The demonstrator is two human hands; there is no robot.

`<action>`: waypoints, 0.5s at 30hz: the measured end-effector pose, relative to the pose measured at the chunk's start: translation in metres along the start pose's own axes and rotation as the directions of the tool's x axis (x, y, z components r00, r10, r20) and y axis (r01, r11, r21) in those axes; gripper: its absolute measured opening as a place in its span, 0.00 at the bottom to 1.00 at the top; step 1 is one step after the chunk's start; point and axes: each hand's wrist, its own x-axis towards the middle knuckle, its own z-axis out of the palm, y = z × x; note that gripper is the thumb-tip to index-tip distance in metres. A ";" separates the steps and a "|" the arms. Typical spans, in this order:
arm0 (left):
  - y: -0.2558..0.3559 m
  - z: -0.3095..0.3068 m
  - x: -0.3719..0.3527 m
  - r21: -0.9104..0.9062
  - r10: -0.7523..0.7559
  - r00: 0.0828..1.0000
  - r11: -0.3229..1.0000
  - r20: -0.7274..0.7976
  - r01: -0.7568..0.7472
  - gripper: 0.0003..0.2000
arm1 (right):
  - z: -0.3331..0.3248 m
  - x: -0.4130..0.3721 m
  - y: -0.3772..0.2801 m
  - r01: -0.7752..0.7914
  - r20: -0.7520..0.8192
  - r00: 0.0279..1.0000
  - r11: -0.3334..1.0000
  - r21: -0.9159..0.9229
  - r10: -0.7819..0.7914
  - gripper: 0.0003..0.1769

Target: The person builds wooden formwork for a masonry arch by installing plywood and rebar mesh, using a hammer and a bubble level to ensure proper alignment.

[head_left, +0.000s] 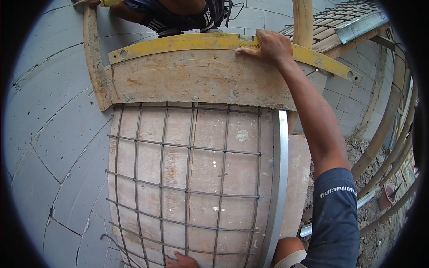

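My right hand [268, 47] reaches forward and lies over a long yellow spirit level [178, 43], holding it on the top edge of a rough wooden board [196, 80]. Below the board, a steel rebar mesh [187, 178] covers a deck of wooden planks [205, 165]. Only part of my left hand [181, 260] shows at the bottom edge, fingers spread flat on the planks and mesh and holding nothing.
Another person [178, 15] in a dark shirt stands beyond the board, one hand at an upright plank [93, 58] on the left. A metal profile [280, 178] runs along the deck's right side. Grey block walls [58, 134] are left, wooden poles [384, 134] and dirt right.
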 end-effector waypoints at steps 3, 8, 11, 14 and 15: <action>-0.006 -0.006 -0.001 -0.239 -0.028 0.993 0.970 0.111 0.054 0.18 | -0.003 0.001 -0.002 -0.016 0.057 0.998 1.000 -0.009 0.017 0.48; -0.004 -0.014 0.007 -0.498 -0.177 0.971 0.834 0.162 0.236 0.18 | -0.004 0.002 -0.002 -0.029 0.079 0.996 0.999 -0.024 0.031 0.49; -0.001 -0.003 -0.004 -0.397 -0.111 0.988 0.906 0.105 0.144 0.19 | -0.003 0.002 -0.002 -0.021 0.062 0.998 1.000 -0.023 0.022 0.49; -0.008 -0.019 0.013 -0.441 -0.111 0.896 0.840 0.430 0.316 0.22 | -0.002 0.002 -0.001 -0.030 0.086 0.996 0.999 -0.014 0.031 0.49; -0.014 -0.035 0.027 -0.443 -0.065 0.730 0.756 0.681 0.481 0.24 | -0.002 0.002 -0.001 -0.032 0.085 0.996 0.999 -0.014 0.033 0.49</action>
